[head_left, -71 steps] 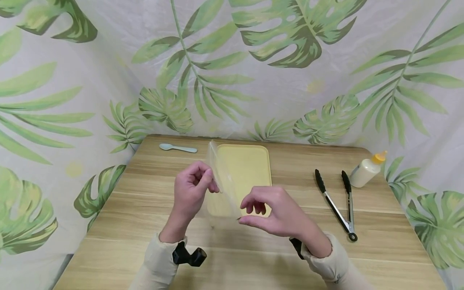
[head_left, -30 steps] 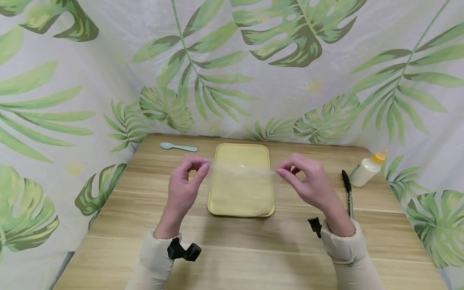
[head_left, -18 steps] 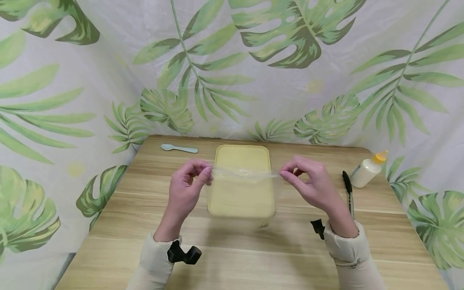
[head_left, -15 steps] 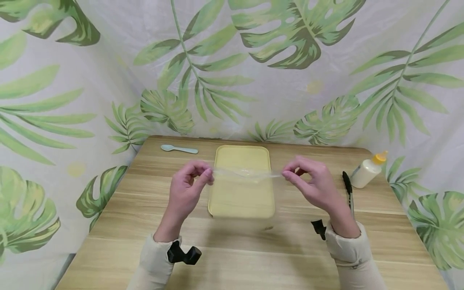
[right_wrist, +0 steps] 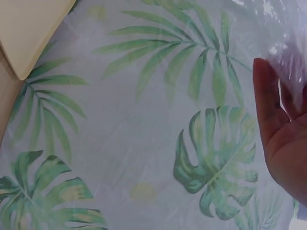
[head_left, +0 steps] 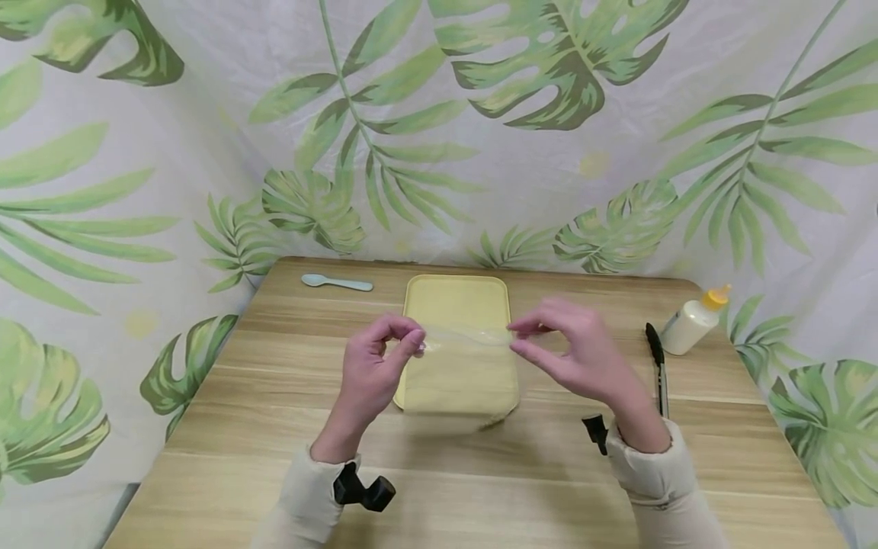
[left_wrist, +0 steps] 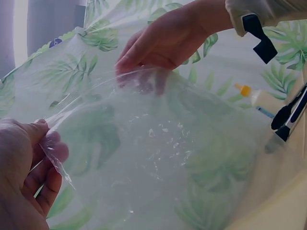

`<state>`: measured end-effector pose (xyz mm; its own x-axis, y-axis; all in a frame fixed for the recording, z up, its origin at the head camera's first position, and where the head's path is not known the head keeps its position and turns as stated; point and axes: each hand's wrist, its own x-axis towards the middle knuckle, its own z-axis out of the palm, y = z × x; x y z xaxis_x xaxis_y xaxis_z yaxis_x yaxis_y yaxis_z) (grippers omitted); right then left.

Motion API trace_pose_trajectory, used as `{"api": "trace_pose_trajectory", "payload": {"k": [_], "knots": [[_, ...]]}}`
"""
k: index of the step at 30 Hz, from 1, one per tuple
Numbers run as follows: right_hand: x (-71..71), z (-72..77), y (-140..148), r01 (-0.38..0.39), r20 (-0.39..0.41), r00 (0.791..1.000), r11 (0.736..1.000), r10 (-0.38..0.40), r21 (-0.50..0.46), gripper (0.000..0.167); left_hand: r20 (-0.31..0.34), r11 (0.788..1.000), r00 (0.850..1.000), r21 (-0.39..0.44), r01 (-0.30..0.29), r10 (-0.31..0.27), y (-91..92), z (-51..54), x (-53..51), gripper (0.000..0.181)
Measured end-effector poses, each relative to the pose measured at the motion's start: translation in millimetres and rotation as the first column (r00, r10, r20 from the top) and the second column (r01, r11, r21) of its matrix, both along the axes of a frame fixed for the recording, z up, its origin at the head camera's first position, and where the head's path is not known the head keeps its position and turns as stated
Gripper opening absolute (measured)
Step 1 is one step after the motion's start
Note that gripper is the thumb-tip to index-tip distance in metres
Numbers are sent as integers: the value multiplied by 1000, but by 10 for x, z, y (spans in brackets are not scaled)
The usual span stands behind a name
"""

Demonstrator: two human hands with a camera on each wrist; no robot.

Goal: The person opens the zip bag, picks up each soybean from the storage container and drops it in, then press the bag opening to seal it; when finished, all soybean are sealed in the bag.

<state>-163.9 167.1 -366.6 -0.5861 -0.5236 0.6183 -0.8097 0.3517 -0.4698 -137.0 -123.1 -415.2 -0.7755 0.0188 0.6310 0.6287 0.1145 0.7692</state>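
Observation:
A clear plastic bag (left_wrist: 158, 153) hangs between both hands over the yellow tray (head_left: 456, 297), its upper edge running roughly level in the head view. My left hand (head_left: 376, 358) pinches the bag's left upper edge between thumb and fingers. At the other end is my right hand (head_left: 576, 351), thumb and index finger at the bag's edge with a small gap showing between their tips. In the left wrist view, some right fingertips show through the film. The right wrist view catches only part of that hand (right_wrist: 283, 129) and a crumpled piece of the bag.
On the wooden table (head_left: 274, 427), a pale blue spoon (head_left: 338, 283) lies at the back left. Tongs (head_left: 658, 366), partly hidden by the right arm, lie at right near a white bottle with an orange cap (head_left: 691, 324). A leaf-print cloth (head_left: 425, 152) stands behind.
The right hand went from beside the bag to its right edge, spreading it sideways. Since half a second ago the hands have come closer together, and the right thumb and index tips have parted slightly.

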Motion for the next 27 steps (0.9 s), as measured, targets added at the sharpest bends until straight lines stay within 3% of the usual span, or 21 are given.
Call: {"api": "trace_pose_trajectory", "payload": {"k": [5,17,27], "knots": [[63,109,-152,28,-97,995,998,-23,47,19,-11,1000,1000,-11,-7,7,45,6,-2,10],[97,232,-368,91,-201,978,988,-63,129,15,-113,995,993,-96,-38,27,72,27,7,15],[103,285,-664,63,-210,977,977,-19,204,6,-108,995,994,-103,-8,-3,124,13,17,14]]}}
